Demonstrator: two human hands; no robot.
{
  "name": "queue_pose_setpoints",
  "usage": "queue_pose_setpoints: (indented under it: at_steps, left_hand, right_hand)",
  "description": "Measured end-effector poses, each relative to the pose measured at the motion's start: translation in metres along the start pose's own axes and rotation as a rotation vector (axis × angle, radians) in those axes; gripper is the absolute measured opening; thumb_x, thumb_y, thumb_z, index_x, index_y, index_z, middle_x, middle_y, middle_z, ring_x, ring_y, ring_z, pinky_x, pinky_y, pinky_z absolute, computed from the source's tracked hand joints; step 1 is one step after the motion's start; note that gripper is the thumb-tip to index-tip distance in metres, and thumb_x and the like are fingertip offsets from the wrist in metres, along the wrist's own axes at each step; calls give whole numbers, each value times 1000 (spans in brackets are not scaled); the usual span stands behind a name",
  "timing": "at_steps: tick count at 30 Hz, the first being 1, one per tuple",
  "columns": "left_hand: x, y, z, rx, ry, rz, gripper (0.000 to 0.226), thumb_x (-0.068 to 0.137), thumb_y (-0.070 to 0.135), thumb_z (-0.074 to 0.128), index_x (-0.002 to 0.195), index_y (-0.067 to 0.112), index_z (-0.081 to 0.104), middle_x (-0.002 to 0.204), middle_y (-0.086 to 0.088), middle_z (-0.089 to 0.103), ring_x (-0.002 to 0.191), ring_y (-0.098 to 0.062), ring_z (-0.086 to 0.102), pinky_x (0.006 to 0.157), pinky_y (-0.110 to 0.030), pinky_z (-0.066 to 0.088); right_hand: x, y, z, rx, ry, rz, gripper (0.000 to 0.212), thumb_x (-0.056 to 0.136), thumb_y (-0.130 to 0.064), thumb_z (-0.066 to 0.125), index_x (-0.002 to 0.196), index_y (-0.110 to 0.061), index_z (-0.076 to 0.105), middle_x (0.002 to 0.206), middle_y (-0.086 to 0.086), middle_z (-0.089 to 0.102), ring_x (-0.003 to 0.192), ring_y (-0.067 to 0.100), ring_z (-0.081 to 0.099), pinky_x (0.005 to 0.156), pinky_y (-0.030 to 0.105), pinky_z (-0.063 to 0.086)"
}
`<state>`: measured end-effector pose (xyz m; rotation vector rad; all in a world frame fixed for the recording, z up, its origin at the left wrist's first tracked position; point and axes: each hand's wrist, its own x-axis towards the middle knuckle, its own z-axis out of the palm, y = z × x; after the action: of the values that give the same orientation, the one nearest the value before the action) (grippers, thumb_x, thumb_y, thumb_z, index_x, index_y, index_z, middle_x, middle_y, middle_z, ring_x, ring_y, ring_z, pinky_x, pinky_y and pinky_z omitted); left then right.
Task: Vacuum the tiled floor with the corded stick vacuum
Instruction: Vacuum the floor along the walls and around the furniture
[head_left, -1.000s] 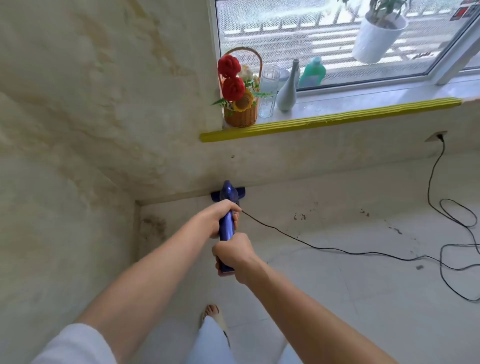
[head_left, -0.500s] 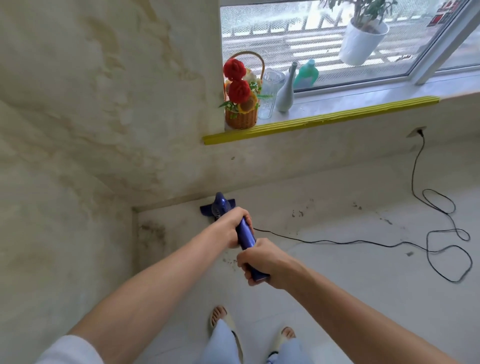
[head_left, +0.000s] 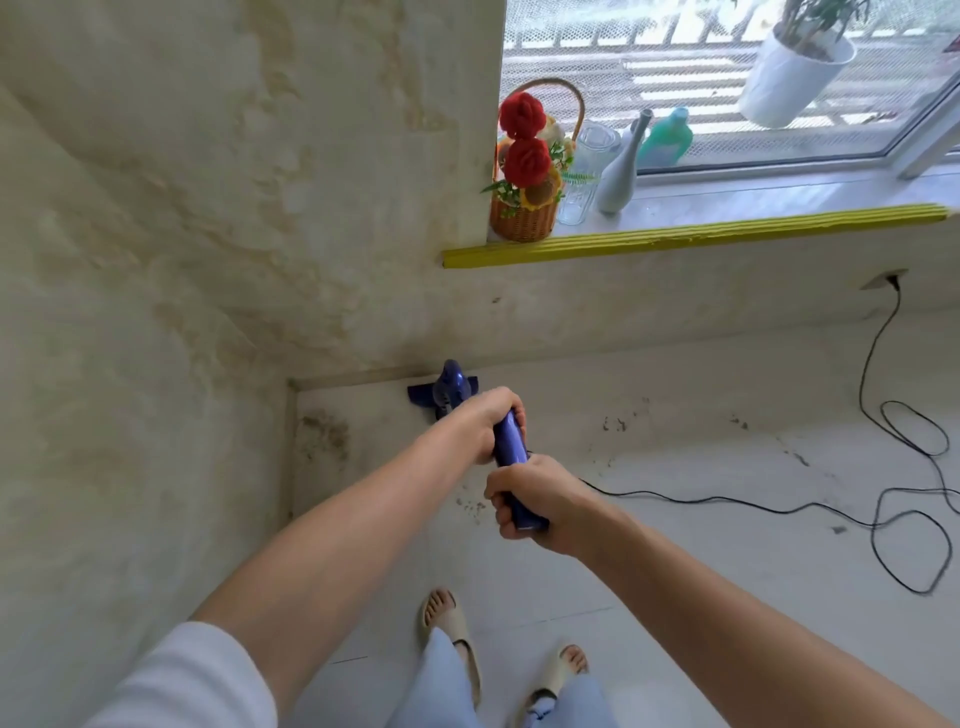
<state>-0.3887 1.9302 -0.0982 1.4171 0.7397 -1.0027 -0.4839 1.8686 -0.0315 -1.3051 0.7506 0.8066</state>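
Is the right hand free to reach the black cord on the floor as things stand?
Probably not yet: the right hand grips the blue vacuum handle, as does the left hand. The cord lies unobstructed on the floor to its right.

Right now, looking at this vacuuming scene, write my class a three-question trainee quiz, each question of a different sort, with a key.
1. True or false: both the left hand and the right hand grip the blue stick vacuum.
2. Multiple choice: where is the vacuum's floor head?
A) under the window's far right end
B) by the wall base near the room corner
C) between the person's feet
3. Fill in: the black power cord runs across the white tiled floor to a wall ____ below the yellow-edged windowsill.

Key: 1 true; 2 B; 3 socket.
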Motion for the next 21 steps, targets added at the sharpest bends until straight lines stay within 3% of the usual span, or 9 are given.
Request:
queue_pose_setpoints:
  at_steps: [10, 21]
  left_hand:
    - [0, 19, -30, 17, 28, 9, 26, 79, 3, 47, 54, 7, 44, 37, -4, 45, 47, -19, 41, 53, -25, 39]
    - [3, 25, -46, -62, -7, 3, 24, 79, 4, 47, 56, 9, 44, 44, -2, 46, 45, -15, 41, 51, -23, 39]
  right_hand:
    - [17, -14, 30, 41, -13, 8, 21, 83, 12, 44, 88, -8, 43, 64, 8, 42, 48, 13, 39, 38, 18, 37]
    - [23, -25, 43, -32, -15, 14, 21, 83, 13, 44, 92, -6, 45, 67, 9, 43, 50, 14, 41, 37, 18, 40]
